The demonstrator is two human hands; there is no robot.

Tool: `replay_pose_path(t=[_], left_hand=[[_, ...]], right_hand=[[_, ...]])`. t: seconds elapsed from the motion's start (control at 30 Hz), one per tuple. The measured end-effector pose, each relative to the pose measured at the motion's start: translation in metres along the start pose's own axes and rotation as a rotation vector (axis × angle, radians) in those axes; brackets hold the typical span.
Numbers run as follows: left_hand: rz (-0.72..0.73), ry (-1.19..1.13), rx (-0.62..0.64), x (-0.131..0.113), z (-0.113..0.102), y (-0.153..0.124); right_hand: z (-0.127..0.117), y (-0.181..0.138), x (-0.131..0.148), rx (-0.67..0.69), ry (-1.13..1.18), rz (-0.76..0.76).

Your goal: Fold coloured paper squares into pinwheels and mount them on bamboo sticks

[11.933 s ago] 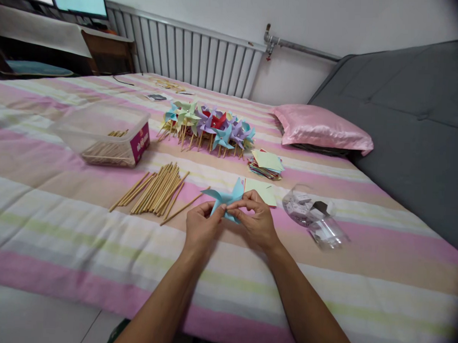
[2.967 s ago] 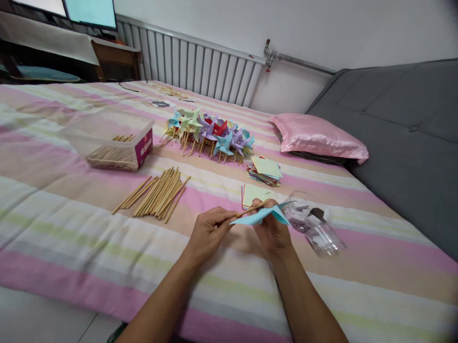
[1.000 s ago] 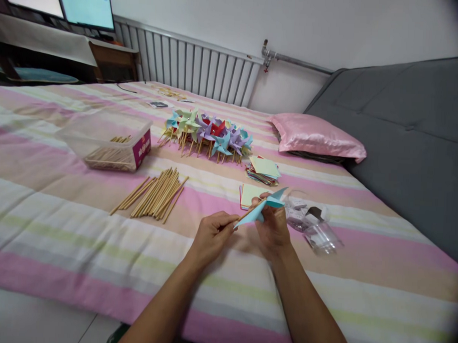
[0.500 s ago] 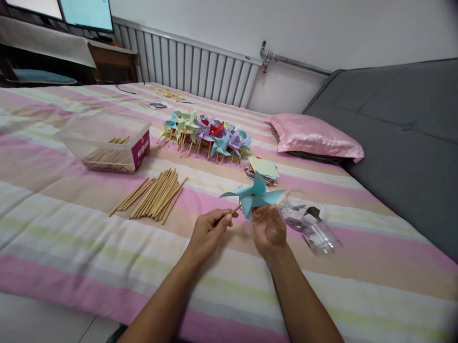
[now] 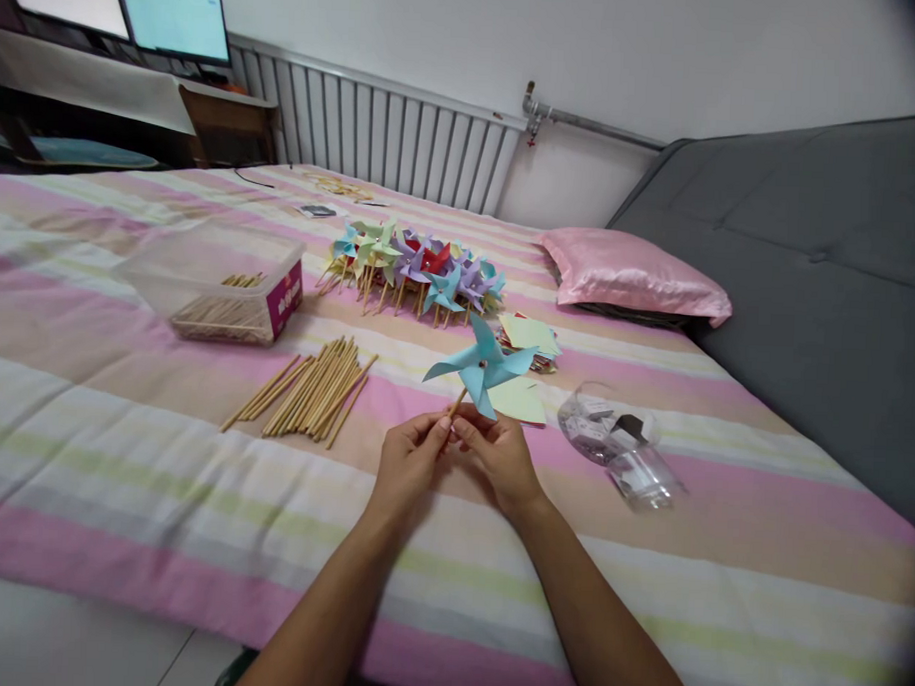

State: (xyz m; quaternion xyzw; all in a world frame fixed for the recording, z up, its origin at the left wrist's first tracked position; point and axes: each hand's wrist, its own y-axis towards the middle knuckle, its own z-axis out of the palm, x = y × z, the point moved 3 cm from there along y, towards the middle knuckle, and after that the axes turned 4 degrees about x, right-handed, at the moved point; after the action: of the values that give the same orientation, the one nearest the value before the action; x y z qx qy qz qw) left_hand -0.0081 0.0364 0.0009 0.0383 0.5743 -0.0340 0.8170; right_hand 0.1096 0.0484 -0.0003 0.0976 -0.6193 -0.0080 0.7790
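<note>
A light blue paper pinwheel [image 5: 480, 364] on a thin wooden stick stands upright over the striped bed [image 5: 123, 451]. My left hand [image 5: 406, 459] and my right hand [image 5: 499, 455] are both pinched on the lower end of its stick, fingertips meeting. A bundle of loose wooden sticks [image 5: 310, 383] lies to the left of my hands. A yellow-green paper square [image 5: 520, 400] lies just behind my right hand. A clear plastic bag of small parts [image 5: 619, 444] rests to the right.
Several finished pinwheels [image 5: 415, 266] lie in a heap further back, with a stack of coloured paper [image 5: 529, 337] beside them. A clear box of sticks [image 5: 219, 285] sits at left. A pink pillow [image 5: 632, 274] and grey headboard [image 5: 821, 246] are at right.
The pinwheel has turned upright and moved left and up. My right hand has slid off its paper head down to the stick, beside my left hand.
</note>
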Motion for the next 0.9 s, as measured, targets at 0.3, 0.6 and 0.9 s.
replay_pose_path(t=[0.3,0.6,0.9], left_hand=[[-0.003,0.047,0.122,0.01,0.001,0.003],[-0.035,0.168,0.069,0.014,-0.001,0.0],[-0.038,0.176,0.082,0.022,-0.004,0.002]], right_hand=[[-0.007,-0.001,0.0,-0.158,-0.058,-0.046],[-0.018,0.001,0.006,-0.333,-0.006,-0.13],[-0.011,0.0,0.008,-0.27,0.052,-0.081]])
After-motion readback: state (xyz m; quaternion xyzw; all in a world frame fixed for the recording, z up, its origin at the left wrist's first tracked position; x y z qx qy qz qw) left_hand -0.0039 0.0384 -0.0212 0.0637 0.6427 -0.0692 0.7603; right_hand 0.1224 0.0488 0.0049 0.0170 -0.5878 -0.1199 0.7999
